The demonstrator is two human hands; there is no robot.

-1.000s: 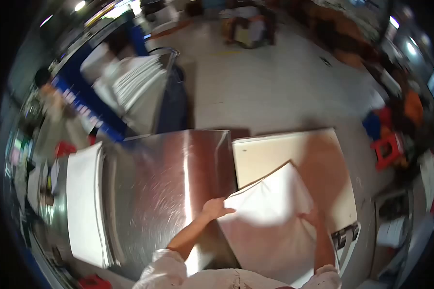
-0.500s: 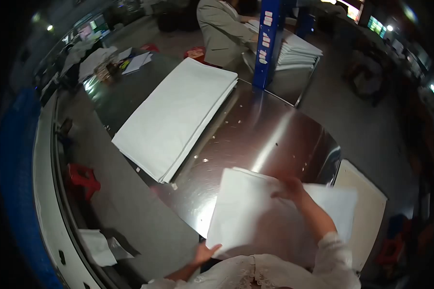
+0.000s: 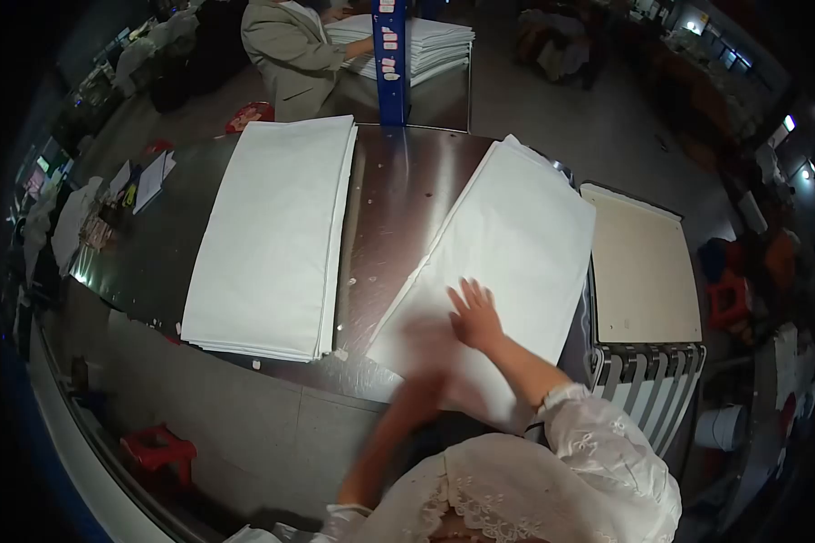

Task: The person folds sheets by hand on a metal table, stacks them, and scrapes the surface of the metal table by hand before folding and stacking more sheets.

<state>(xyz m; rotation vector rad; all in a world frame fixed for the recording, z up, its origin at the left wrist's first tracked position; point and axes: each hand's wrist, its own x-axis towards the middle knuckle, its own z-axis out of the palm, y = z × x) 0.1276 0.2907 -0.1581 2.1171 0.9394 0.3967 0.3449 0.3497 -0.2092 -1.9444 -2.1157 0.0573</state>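
A stack of flat white sheets (image 3: 507,235) lies slanted on the right part of a shiny metal table (image 3: 385,213); whether it is cloth or paper I cannot tell. On its near half rests my right hand (image 3: 476,317), palm down with the fingers spread. My left hand (image 3: 428,362) is over the stack's near left corner, smeared by motion, so its fingers do not show clearly. To the left, a thicker white stack (image 3: 267,235) lies straight along the table, apart from both hands.
A blue post (image 3: 390,68) rises at the table's far edge. Behind it, a person in a grey jacket (image 3: 290,50) stands by another white stack (image 3: 439,45). A beige board (image 3: 647,262) adjoins on the right, above a striped rack (image 3: 647,385). A red stool (image 3: 158,448) stands at lower left.
The white sheets at my front have moved forward and now lie flat on the table. My right hand has flattened on them; my left has moved inward from the edge. The view has turned.
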